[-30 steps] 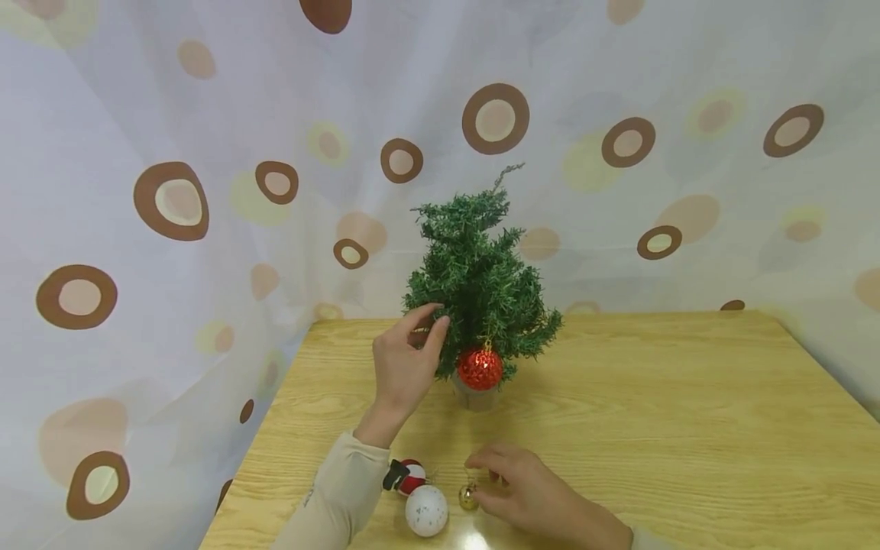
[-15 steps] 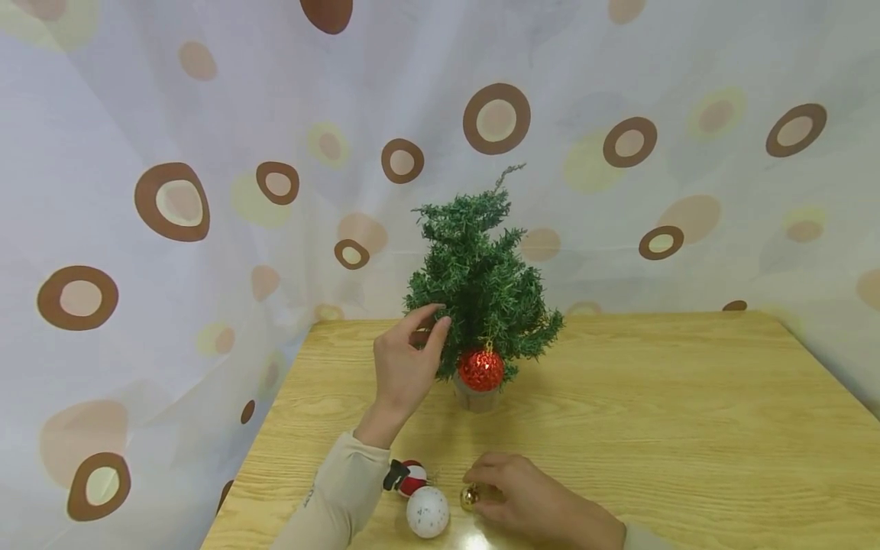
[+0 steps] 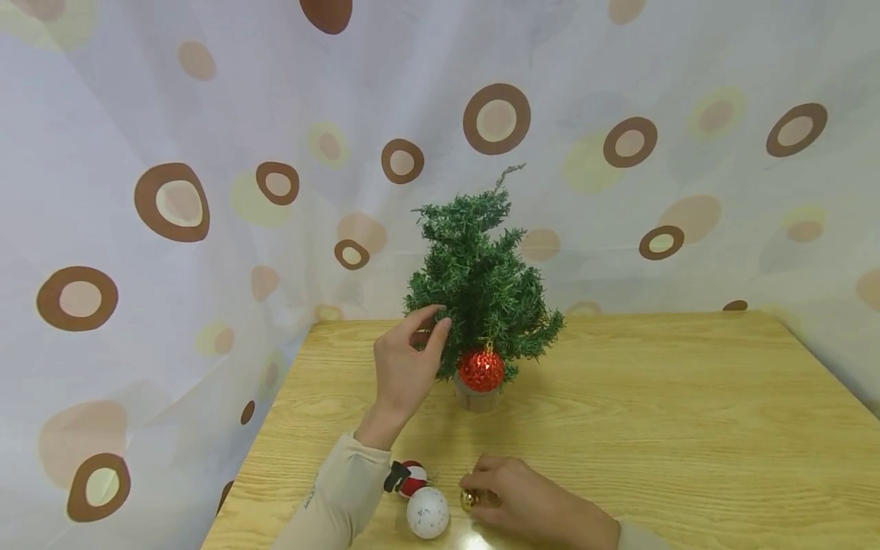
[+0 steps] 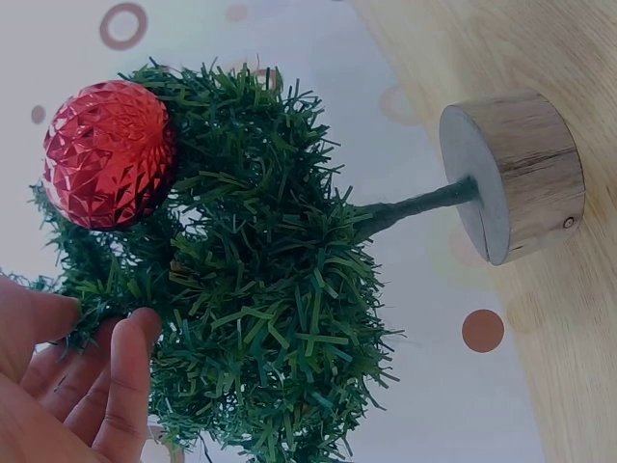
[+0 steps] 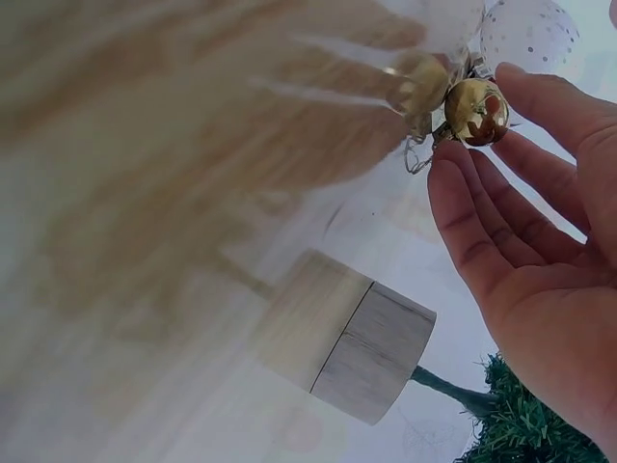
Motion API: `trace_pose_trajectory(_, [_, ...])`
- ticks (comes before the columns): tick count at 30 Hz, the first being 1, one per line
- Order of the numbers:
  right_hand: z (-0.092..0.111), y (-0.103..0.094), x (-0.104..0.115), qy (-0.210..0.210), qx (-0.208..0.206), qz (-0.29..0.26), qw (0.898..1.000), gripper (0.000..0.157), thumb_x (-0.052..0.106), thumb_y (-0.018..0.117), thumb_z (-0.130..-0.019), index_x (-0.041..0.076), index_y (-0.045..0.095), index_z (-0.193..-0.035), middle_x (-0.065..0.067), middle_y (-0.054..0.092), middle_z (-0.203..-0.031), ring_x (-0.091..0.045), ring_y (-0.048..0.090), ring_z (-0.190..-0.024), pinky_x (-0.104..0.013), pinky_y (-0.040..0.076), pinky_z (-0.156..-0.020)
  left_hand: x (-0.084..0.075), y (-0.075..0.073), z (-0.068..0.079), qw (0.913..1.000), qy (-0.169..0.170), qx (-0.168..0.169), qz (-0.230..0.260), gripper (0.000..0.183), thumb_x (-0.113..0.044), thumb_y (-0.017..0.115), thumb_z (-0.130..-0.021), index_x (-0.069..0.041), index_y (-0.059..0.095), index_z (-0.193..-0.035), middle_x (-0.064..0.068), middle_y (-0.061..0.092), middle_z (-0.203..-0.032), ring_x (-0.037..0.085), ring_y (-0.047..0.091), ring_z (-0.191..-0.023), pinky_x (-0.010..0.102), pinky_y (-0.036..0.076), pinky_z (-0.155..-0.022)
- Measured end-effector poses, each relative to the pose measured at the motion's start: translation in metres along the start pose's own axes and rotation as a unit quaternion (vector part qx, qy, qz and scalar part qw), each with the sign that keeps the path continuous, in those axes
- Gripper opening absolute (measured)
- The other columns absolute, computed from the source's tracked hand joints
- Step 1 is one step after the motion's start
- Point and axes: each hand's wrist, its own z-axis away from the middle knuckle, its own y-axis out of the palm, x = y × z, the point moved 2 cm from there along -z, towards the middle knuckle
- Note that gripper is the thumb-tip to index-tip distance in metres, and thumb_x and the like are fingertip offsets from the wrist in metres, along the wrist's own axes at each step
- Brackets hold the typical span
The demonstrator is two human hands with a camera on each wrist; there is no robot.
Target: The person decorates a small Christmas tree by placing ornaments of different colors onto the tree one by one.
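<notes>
Head view: here's the tree [image 3: 474, 263] upright on the table [image 3: 687, 412], a red ball [image 3: 480, 372] hanging low in front. Left hand [image 3: 407, 363] is at its near side; right hand [image 3: 525, 496] is down by a white ball [image 3: 428, 513] and a red-and-white figure [image 3: 414, 478].

Left wrist: thumb and fingers pinch a branch [image 4: 114, 294], probably steadying it; the broad wooden base [image 4: 535, 174] likely stops tipping.

Right wrist: 1 gold ball [image 5: 476, 112] at the tabletop, gripped between thumb and fingertips, apparently for control!
</notes>
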Motion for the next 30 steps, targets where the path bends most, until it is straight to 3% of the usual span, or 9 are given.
trace_pose_trajectory(7, [-0.0001, -0.0013, -0.0022, -0.017, -0.003, 0.015, 1.000, 0.016, 0.016, 0.072, -0.101, 0.012, 0.078, -0.115, 0.009, 0.069, -0.101, 0.006, 0.059, -0.089, -0.016, 0.052, -0.075, -0.0004, -0.0001, -0.0007, 1.0000, 0.002, 0.000, -0.002, 0.026, -0.017, 0.073, -0.102, -0.003, 0.076, -0.123, 0.013, 0.080, -0.097, 0.024, 0.080, -0.078, 0.038, 0.065, -0.069])
trace_pose_trajectory(13, [-0.0025, -0.0004, -0.0061, -0.018, -0.011, 0.035, 0.999, 0.014, 0.012, 0.077, -0.096, 0.010, 0.079, -0.109, 0.008, 0.069, -0.095, 0.007, 0.054, -0.082, -0.013, 0.050, -0.071, -0.0006, 0.0007, -0.0010, 1.0000, 0.000, 0.003, -0.001, 0.025, -0.016, 0.073, -0.101, -0.004, 0.077, -0.123, 0.013, 0.080, -0.097, 0.025, 0.080, -0.079, 0.039, 0.065, -0.070])
trace_pose_trajectory(25, [-0.0033, -0.0020, -0.0055, -0.003, -0.007, 0.031, 0.999, 0.014, 0.013, 0.081, -0.093, 0.010, 0.079, -0.107, 0.010, 0.069, -0.094, 0.007, 0.055, -0.083, -0.015, 0.051, -0.071, 0.0000, -0.0011, 0.0000, 0.9999, -0.003, 0.000, 0.010, 0.025, -0.015, 0.071, -0.103, -0.002, 0.076, -0.123, 0.015, 0.079, -0.097, 0.027, 0.080, -0.078, 0.034, 0.064, -0.065])
trace_pose_trajectory(30, [-0.0032, -0.0017, -0.0054, -0.001, -0.006, 0.038, 0.999, 0.014, 0.015, 0.081, -0.093, 0.011, 0.079, -0.107, 0.011, 0.067, -0.093, 0.007, 0.052, -0.081, -0.014, 0.049, -0.070, 0.0022, -0.0040, -0.0023, 1.0000, 0.004, -0.008, -0.001, 0.025, -0.014, 0.071, -0.102, 0.001, 0.076, -0.121, 0.018, 0.079, -0.096, 0.029, 0.080, -0.078, 0.041, 0.066, -0.070])
